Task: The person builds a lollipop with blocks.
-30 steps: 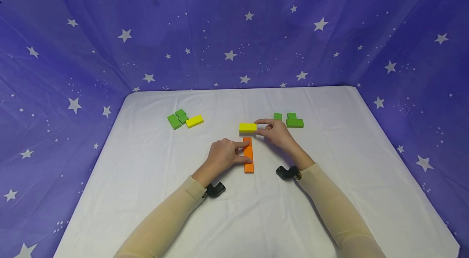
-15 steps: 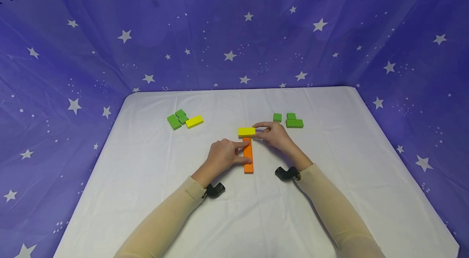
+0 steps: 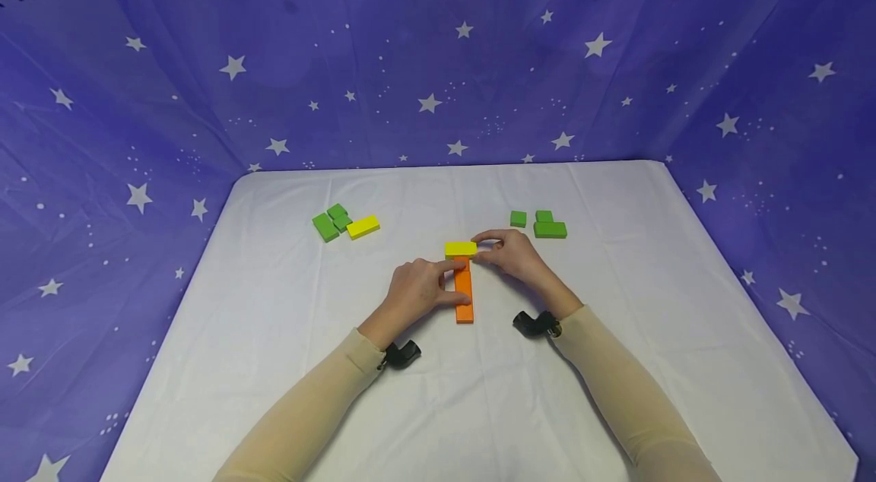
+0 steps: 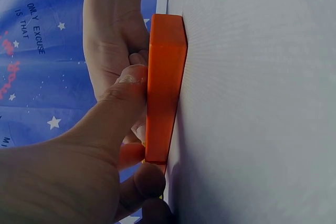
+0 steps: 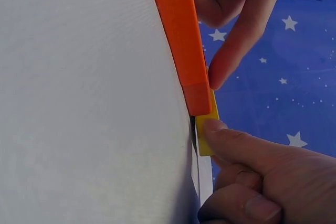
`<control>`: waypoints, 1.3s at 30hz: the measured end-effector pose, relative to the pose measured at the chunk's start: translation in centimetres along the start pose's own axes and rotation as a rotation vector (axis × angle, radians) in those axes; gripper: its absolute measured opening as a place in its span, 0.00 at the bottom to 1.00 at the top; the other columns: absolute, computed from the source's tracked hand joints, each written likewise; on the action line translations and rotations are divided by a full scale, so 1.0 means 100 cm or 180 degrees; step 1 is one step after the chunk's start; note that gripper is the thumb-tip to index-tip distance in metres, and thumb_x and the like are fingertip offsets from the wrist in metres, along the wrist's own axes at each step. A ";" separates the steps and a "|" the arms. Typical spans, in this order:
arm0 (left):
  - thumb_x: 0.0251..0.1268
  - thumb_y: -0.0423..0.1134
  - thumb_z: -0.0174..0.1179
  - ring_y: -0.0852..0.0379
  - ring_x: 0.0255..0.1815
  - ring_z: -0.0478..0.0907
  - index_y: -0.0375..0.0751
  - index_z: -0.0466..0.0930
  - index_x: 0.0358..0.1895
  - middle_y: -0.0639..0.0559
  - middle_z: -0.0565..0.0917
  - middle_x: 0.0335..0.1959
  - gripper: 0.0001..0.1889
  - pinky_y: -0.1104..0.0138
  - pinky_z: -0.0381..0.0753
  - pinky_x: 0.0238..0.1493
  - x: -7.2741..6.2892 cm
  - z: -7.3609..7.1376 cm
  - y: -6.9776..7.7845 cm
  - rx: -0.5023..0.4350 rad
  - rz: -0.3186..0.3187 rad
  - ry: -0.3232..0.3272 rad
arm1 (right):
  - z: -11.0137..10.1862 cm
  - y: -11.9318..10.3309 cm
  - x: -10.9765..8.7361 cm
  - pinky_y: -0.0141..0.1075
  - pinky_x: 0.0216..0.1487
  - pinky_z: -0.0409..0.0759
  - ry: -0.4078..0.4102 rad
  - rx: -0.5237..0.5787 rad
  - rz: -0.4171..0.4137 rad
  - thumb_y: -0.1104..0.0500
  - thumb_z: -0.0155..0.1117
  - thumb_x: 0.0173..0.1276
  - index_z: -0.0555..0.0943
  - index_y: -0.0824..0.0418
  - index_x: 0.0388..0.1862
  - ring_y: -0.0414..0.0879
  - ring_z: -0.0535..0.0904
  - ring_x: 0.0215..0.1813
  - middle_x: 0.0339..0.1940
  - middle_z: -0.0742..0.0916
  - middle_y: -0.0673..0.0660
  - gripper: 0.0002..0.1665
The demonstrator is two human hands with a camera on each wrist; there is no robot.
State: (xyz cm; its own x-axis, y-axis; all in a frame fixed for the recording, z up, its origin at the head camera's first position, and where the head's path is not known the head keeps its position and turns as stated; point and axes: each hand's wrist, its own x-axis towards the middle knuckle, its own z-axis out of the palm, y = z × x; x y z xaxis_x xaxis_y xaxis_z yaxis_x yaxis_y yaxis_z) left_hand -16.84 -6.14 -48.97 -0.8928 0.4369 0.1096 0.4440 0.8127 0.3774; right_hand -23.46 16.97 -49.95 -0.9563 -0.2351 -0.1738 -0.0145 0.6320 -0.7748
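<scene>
Down the frame a touch with the yellow block (image 3: 461,248), now seemingly meeting the orange blocks (image 3: 463,283) at centre! Pinching yellow with fingers of the right hand (image 3: 509,251), gripping orange with those of the left hand (image 3: 416,286). Could split that orange row by overpushing. Crowded by fingers at the joint; apart from green blocks (image 3: 550,229) left and right of centre.

Long orange block (image 3: 464,283), short orange block (image 5: 197,98): lay flat, end to end. Yellow block (image 3: 461,248): ran crosswise at their far end.
</scene>
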 end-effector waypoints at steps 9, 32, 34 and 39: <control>0.54 0.71 0.75 0.60 0.17 0.66 0.58 0.83 0.70 0.61 0.76 0.18 0.41 0.69 0.59 0.23 0.000 0.000 -0.002 -0.0041 -0.0142 -0.0102 | 0.001 -0.002 -0.001 0.32 0.22 0.64 -0.0034 -0.0140 -0.0069 0.55 0.78 0.65 0.88 0.53 0.58 0.41 0.66 0.18 0.15 0.73 0.47 0.22; 0.56 0.71 0.73 0.59 0.17 0.64 0.60 0.77 0.75 0.59 0.73 0.18 0.44 0.68 0.56 0.24 0.002 0.002 -0.001 -0.0069 -0.0219 -0.0198 | 0.000 -0.003 -0.002 0.33 0.24 0.61 -0.0152 -0.0233 0.0003 0.55 0.78 0.66 0.88 0.51 0.59 0.43 0.67 0.21 0.18 0.74 0.49 0.22; 0.56 0.71 0.73 0.59 0.17 0.63 0.60 0.77 0.75 0.59 0.73 0.18 0.44 0.68 0.56 0.24 0.002 0.002 -0.001 -0.0072 -0.0220 -0.0203 | 0.000 -0.002 -0.002 0.33 0.24 0.62 -0.0152 -0.0235 -0.0008 0.55 0.78 0.66 0.88 0.51 0.59 0.43 0.67 0.21 0.18 0.74 0.49 0.22; 0.56 0.70 0.74 0.59 0.17 0.63 0.60 0.77 0.75 0.59 0.72 0.18 0.43 0.67 0.56 0.25 0.001 0.002 -0.001 -0.0109 -0.0233 -0.0223 | 0.000 -0.003 -0.003 0.33 0.25 0.62 -0.0165 -0.0269 -0.0009 0.55 0.78 0.66 0.88 0.51 0.59 0.43 0.67 0.22 0.19 0.73 0.49 0.22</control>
State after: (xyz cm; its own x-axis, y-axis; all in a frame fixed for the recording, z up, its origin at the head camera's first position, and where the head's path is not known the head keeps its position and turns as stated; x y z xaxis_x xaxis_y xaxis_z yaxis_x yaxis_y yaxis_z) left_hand -16.96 -6.05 -49.19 -0.9148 0.4036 0.0165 0.3738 0.8303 0.4134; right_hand -23.17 16.85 -49.66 -0.9399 -0.2734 -0.2048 -0.0437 0.6909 -0.7216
